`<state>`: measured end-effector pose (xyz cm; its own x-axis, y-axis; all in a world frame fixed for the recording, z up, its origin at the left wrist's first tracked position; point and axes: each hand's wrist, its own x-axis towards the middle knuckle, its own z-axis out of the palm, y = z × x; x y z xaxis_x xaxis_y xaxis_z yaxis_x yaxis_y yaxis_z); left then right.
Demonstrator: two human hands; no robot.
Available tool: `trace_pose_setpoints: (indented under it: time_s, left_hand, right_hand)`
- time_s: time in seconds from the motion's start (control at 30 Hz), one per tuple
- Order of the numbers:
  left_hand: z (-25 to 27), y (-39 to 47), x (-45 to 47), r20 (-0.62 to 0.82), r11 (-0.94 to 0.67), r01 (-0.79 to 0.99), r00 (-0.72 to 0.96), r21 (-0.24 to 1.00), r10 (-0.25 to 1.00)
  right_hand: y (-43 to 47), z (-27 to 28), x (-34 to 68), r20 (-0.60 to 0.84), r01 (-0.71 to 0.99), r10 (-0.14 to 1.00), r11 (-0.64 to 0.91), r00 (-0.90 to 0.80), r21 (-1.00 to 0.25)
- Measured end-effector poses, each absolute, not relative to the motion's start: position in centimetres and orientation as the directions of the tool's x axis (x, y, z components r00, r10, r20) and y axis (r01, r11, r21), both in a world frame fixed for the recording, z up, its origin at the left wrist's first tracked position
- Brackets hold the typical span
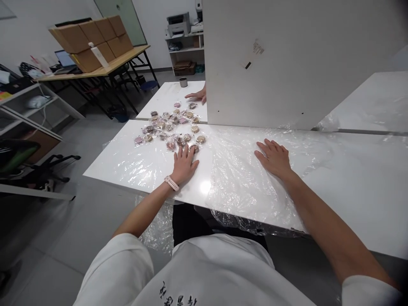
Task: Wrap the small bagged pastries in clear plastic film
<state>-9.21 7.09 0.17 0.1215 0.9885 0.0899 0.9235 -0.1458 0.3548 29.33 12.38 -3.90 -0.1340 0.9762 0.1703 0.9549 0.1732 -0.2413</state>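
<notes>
My left hand (pixel 184 165) lies with fingers stretched out at the near edge of a pile of small round items in clear wrappers (pixel 161 125), which look like packaged cookies in pink, brown and tan. Its fingertips reach the nearest wrapped pieces, and a pale watch band (pixel 171 183) circles the wrist. Farther right, my right hand (pixel 273 158) rests flat, fingers apart, on a sheet of clear plastic film (pixel 242 178) spread over the white table (pixel 127 157). Neither hand grips anything.
A tall white panel (pixel 270 63) stands across the table. Past its left edge another person's hand (pixel 196 95) shows near a small grey cup (pixel 183 82). Film hangs below the near table edge. Cardboard boxes (pixel 92 40) stand on a wooden table (pixel 127 55) at back left.
</notes>
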Motion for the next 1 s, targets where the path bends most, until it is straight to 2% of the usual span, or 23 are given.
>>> trace_pose_setpoints:
  time_s: [0.17,0.23,0.3,0.4,0.47,0.53,0.7,0.83,0.93,1.0]
  left_hand:
    - [0.8,5.1,-8.1,0.138,-0.192,0.938,0.158,0.289,0.978]
    - [1.2,5.9,-7.8,0.169,-0.196,0.950,0.158,0.242,0.973]
    - [1.3,7.1,-7.7,0.183,-0.209,0.956,0.173,0.204,0.968]
    - [1.2,8.5,-7.4,0.173,-0.222,0.958,0.192,0.179,0.966]
    - [1.1,9.1,-7.1,0.144,-0.220,0.958,0.195,0.182,0.970]
    - [1.3,9.4,-6.8,0.098,-0.206,0.961,0.191,0.185,0.977]
    - [2.4,10.2,-6.3,-0.002,-0.155,0.976,0.157,0.156,0.988]
    - [3.5,10.7,-7.0,-0.012,-0.131,0.975,0.136,0.177,0.991]
    - [5.1,9.9,-6.6,0.133,-0.150,0.950,0.117,0.274,0.984]
    - [6.1,8.3,-4.9,0.276,-0.252,0.905,0.159,0.342,0.948]
  right_hand:
    - [12.4,-2.7,29.1,0.114,0.954,0.985,0.157,-0.131,-0.256]
    - [11.3,-1.1,28.9,0.153,0.949,0.976,0.188,-0.152,-0.253]
    - [8.8,0.9,28.5,0.207,0.925,0.948,0.289,-0.241,-0.247]
    - [2.9,3.0,27.7,0.188,0.796,0.844,0.536,-0.502,-0.279]
    - [-1.6,2.9,27.1,0.152,0.680,0.737,0.669,-0.658,-0.302]
    - [-5.3,1.6,26.7,0.141,0.620,0.674,0.728,-0.725,-0.293]
    - [-8.8,-1.8,25.9,0.182,0.674,0.711,0.703,-0.679,-0.228]
    - [-8.6,-2.3,25.5,0.212,0.703,0.739,0.674,-0.639,-0.229]
    - [-8.6,-2.3,25.5,0.217,0.708,0.740,0.672,-0.636,-0.217]
    - [-8.6,-2.3,25.4,0.219,0.709,0.737,0.675,-0.640,-0.204]
